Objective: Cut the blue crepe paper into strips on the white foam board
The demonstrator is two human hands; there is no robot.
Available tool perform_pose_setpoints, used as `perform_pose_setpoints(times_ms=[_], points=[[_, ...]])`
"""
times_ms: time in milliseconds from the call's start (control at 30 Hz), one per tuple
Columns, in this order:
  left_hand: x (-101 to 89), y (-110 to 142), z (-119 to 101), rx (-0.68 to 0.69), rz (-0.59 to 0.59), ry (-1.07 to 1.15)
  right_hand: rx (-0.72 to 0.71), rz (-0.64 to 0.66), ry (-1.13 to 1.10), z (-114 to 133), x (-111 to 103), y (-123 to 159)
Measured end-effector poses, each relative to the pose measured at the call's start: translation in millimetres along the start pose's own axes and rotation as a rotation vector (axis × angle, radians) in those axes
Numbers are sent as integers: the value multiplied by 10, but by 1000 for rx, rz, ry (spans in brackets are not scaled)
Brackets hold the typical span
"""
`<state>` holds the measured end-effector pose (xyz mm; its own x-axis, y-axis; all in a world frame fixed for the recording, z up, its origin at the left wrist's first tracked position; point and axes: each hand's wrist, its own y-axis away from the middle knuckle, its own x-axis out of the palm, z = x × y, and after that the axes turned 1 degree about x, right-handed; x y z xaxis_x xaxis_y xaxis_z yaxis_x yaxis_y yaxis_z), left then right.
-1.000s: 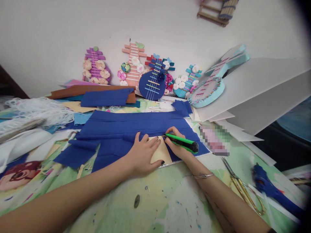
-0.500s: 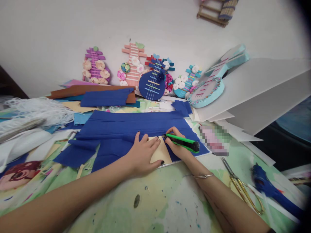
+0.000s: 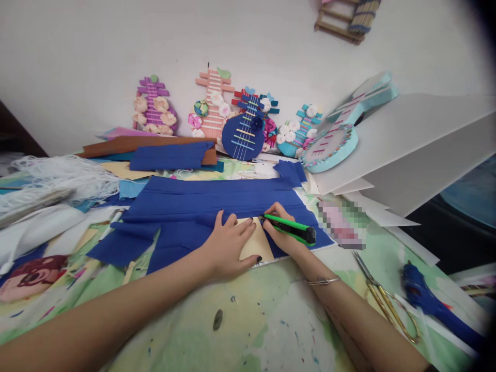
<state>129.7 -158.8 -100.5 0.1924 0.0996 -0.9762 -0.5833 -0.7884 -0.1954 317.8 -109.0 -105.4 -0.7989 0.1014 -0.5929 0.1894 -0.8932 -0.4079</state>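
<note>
In my right hand (image 3: 279, 232) is a green and black utility knife (image 3: 292, 228), its front end at the upper right corner of a cream-coloured card (image 3: 260, 243). My left hand (image 3: 228, 245) lies with fingers spread, pressing that card down onto dark blue fabric (image 3: 217, 194). Its fingertips rest near the card's top edge and the thumb near the lower edge. The fabric spreads wide across the table, with a white edge showing beneath it at the lower right. The knife's blade tip is too small to make out.
Gold-handled scissors (image 3: 382, 294) and a blue glue gun (image 3: 426, 299) lie at the right. White string (image 3: 65, 175) is heaped at the left. Decorated toy lutes, including a blue one (image 3: 243, 135), lean along the wall. Large white boards (image 3: 399, 134) stand at the right rear.
The rear end of the utility knife has shifted very slightly to the left. My left hand stays pressed on the card.
</note>
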Motion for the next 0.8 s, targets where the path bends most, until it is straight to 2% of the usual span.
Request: perform_pose_setpoints(times_ms=[800], points=[[-3,-2,-2,-8,15,-2,47,-46,30,45,-3,59]])
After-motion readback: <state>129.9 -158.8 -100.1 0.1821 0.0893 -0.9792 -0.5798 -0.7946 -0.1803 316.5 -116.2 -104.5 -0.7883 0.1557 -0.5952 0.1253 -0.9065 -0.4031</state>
